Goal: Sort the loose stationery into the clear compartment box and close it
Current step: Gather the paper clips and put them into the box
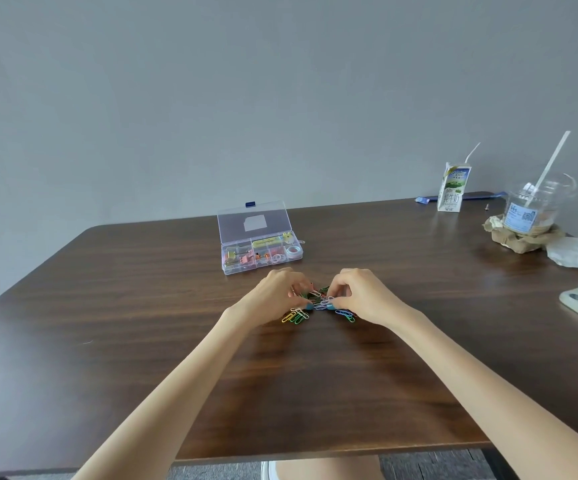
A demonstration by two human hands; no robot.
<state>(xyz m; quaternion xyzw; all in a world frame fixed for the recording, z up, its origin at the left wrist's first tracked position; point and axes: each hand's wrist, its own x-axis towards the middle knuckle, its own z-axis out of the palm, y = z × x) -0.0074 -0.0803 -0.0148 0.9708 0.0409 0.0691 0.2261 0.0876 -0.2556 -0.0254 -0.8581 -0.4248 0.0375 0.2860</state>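
Reaching forward, left hand and right hand palms-down, curled fingers pinching paper clips on table.

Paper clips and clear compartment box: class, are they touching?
Apart. The head view shows bare table between the paper clips and the clear compartment box.

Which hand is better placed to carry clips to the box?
Probably left. Both touch the clips, but the left hand sits right before the open box; the right hand is off to its side.
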